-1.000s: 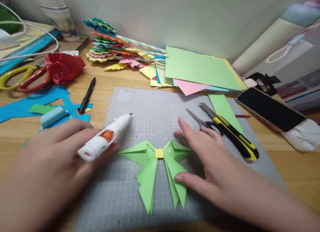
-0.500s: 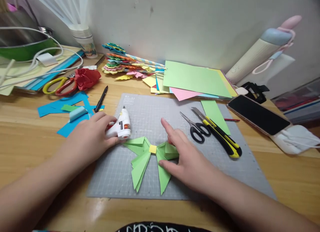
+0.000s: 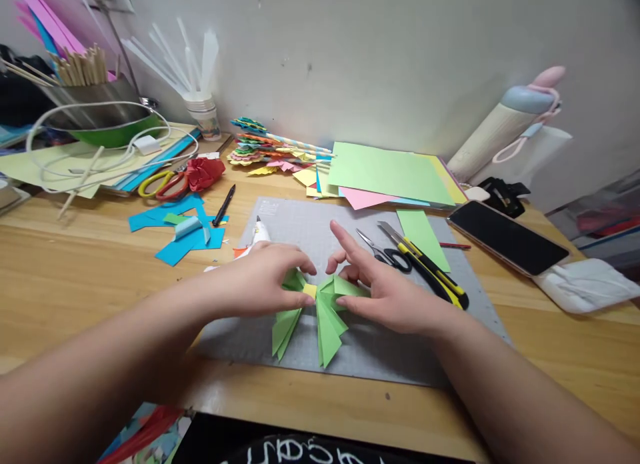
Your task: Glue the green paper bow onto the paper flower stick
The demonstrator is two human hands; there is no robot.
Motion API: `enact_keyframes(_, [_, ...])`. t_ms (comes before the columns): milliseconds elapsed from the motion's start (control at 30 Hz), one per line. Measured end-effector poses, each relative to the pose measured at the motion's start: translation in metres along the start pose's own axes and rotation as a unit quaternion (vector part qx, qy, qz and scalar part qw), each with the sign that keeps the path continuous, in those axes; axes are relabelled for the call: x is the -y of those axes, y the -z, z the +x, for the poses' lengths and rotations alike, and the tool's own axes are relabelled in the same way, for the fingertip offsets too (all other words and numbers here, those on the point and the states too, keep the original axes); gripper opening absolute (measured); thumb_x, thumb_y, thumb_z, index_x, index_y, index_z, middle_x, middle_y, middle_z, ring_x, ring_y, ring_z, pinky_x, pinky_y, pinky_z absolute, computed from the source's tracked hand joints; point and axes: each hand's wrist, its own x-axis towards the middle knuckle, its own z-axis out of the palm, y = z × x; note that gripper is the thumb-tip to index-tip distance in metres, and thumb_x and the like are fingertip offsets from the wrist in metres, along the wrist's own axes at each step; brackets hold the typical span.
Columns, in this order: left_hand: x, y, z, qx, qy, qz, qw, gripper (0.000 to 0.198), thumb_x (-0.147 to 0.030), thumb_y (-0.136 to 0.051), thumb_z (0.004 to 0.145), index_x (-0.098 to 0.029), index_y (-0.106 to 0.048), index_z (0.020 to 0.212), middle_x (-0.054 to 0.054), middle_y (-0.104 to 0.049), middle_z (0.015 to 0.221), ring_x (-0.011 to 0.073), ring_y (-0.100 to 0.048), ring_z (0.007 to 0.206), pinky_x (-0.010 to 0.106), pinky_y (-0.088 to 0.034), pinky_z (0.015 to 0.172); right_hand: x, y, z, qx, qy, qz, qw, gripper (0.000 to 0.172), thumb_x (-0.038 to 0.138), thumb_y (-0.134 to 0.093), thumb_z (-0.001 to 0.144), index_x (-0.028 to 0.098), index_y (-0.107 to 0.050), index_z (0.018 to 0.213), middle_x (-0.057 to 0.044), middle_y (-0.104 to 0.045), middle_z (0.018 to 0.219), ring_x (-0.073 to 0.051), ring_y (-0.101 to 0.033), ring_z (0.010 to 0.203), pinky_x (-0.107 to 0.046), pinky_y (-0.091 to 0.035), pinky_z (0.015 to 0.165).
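my left hand [image 3: 267, 277] and right hand [image 3: 383, 291] loosely pinch the green bow [image 3: 329, 331]; i'd press gently, sparing the yellow band [image 3: 310, 290] between.

White lettering [image 3: 293, 452] on black surface [image 3: 213, 437], cut off, small print [image 3: 269, 209] on grey mat [image 3: 300, 227], neither legible

Holds bare left arm [image 3: 115, 357] aslant from lower-left corner up toward centre of frame, with wrist nearly straight. Shows back of left hand [image 3: 265, 277], bending fingers [image 3: 296, 253] over near centre and laying thumb [image 3: 300, 299] beneath them, tip toward right. Holds bare right arm [image 3: 520, 391] aslant from lower-right corner. With right hand [image 3: 387, 294], points index finger [image 3: 346, 241] toward upper left, curls other fingers below, spreads thumb leftward. Has both hands close, slightly apart.
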Motion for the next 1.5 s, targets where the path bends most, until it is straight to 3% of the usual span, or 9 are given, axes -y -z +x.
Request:
enact_keyframes(133, [-0.002, 0.006, 0.008, 0.074, 0.046, -0.053, 0.995, 0.027, -0.042, -0.062, 0.075, -0.022, -0.066, 0.092, 0.001, -0.069, 0.089, 0.0188, -0.060, 0.080, 0.027, -0.042, 0.067, 0.000, 0.003, -0.003, -0.010, 0.035, 0.059, 0.998, 0.092, 0.005, -0.055, 0.080, 0.048, -0.004, 0.145, -0.001, -0.041, 0.109, -0.007, -0.046, 0.069, -0.023, -0.044, 0.066])
enact_keyframes(233, [-0.007, 0.010, 0.001, 0.051, 0.046, -0.094, 0.993, 0.023, -0.038, -0.063, 0.074, -0.022, -0.065, 0.091, -0.001, -0.067, 0.087, 0.0168, -0.060, 0.080, 0.025, -0.042, 0.067, 0.000, 0.005, -0.003, -0.043, 0.060, 0.128, 0.989, 0.093, 0.009, -0.059, 0.079, 0.048, -0.005, 0.144, -0.001, -0.042, 0.110, -0.008, -0.047, 0.070, -0.021, -0.044, 0.062])
enact_keyframes(467, [-0.029, 0.005, -0.024, -0.216, -0.032, 0.042, 0.975, 0.016, -0.030, -0.058, 0.080, -0.023, -0.060, 0.095, -0.002, -0.063, 0.081, 0.0171, -0.058, 0.077, 0.035, -0.038, 0.081, 0.011, 0.003, -0.004, -0.132, 0.110, 0.203, 0.964, 0.091, 0.039, -0.071, 0.073, 0.044, -0.014, 0.144, -0.001, -0.048, 0.101, -0.017, -0.054, 0.084, -0.032, -0.049, 0.073])
enact_keyframes(600, [-0.022, -0.002, -0.028, -0.343, -0.149, 0.163, 0.913, 0.009, -0.019, -0.057, 0.083, -0.023, -0.059, 0.091, -0.001, -0.066, 0.080, 0.0177, -0.059, 0.079, 0.037, -0.034, 0.083, 0.019, 0.004, -0.007, -0.175, 0.101, 0.203, 0.958, 0.070, 0.066, -0.040, 0.083, 0.032, -0.025, 0.143, -0.007, -0.054, 0.097, -0.024, -0.058, 0.090, -0.043, -0.048, 0.081])
enact_keyframes(700, [-0.016, -0.006, -0.032, -0.394, -0.245, 0.236, 0.854, 0.015, -0.012, -0.058, 0.083, -0.025, -0.060, 0.091, -0.001, -0.071, 0.083, 0.0187, -0.061, 0.086, 0.036, -0.034, 0.082, 0.017, 0.009, -0.005, -0.204, 0.058, 0.253, 0.944, 0.050, 0.053, -0.027, 0.092, 0.026, -0.045, 0.130, -0.008, -0.058, 0.097, -0.023, -0.058, 0.095, -0.043, -0.044, 0.088])
enact_keyframes(867, [-0.022, -0.010, -0.038, -0.382, -0.330, 0.262, 0.823, 0.024, -0.010, -0.044, 0.091, -0.025, -0.062, 0.086, -0.007, -0.073, 0.079, 0.0125, -0.064, 0.083, 0.034, -0.032, 0.082, 0.009, 0.014, -0.002, -0.045, -0.041, 0.221, 0.973, 0.035, 0.044, -0.047, 0.090, 0.016, -0.067, 0.096, -0.008, -0.066, 0.097, -0.020, -0.058, 0.093, -0.036, -0.040, 0.088])
enact_keyframes(1000, [-0.028, -0.017, -0.039, -0.406, -0.334, 0.233, 0.818, 0.023, -0.013, -0.043, 0.092, -0.024, -0.062, 0.082, -0.006, -0.074, 0.080, 0.0119, -0.066, 0.081, 0.034, -0.035, 0.079, 0.011, 0.009, -0.003, 0.113, -0.112, 0.266, 0.951, 0.025, 0.039, -0.071, 0.074, 0.015, -0.070, 0.079, 0.001, -0.064, 0.073, -0.011, -0.054, 0.069, -0.027, -0.040, 0.076])
enact_keyframes(1267, [-0.021, -0.038, -0.042, -0.446, -0.251, 0.190, 0.838, 0.018, -0.012, -0.050, 0.089, -0.026, -0.060, 0.083, -0.007, -0.075, 0.078, 0.0139, -0.068, 0.081, 0.038, -0.037, 0.082, 0.018, -0.008, -0.004, 0.120, -0.165, 0.397, 0.895, 0.031, 0.041, -0.079, 0.063, 0.013, -0.071, 0.073, 0.002, -0.062, 0.068, -0.008, -0.053, 0.062, -0.020, -0.039, 0.063])
enact_keyframes(1500, [-0.004, -0.030, -0.027, -0.460, -0.226, 0.124, 0.850, 0.029, -0.010, -0.057, 0.082, -0.031, -0.057, 0.101, -0.001, -0.068, 0.097, 0.0192, -0.059, 0.095, 0.041, -0.037, 0.089, 0.019, -0.016, -0.001, 0.012, -0.169, 0.342, 0.924, 0.023, 0.033, -0.079, 0.063, 0.015, -0.067, 0.071, 0.002, -0.063, 0.069, -0.009, -0.054, 0.062, -0.023, -0.042, 0.063])
